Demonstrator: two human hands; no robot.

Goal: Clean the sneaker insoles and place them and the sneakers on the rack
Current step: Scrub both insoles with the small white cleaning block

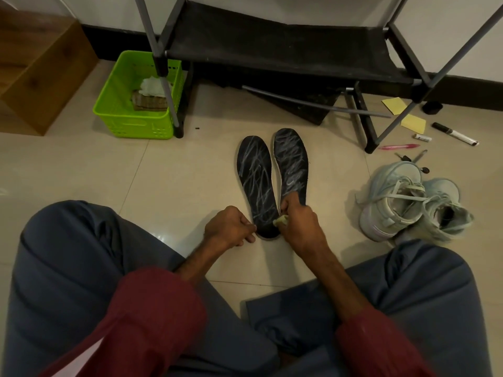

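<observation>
Clutter: a green slatted plastic basket [128,104] left of the black fabric-shelved rack [272,42], pale mint laced sneakers [402,202] right. We see two dark scribbled insoles [255,175] flat on glossy tiles [177,172]. Our right hand [298,224] grips a pale wad [280,221] at their heels; our left hand [231,227] curls its fingers alongside, grip unclear.

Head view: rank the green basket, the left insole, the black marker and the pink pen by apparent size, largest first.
1. green basket
2. left insole
3. black marker, only slightly longer and thicker than the next
4. pink pen
</observation>
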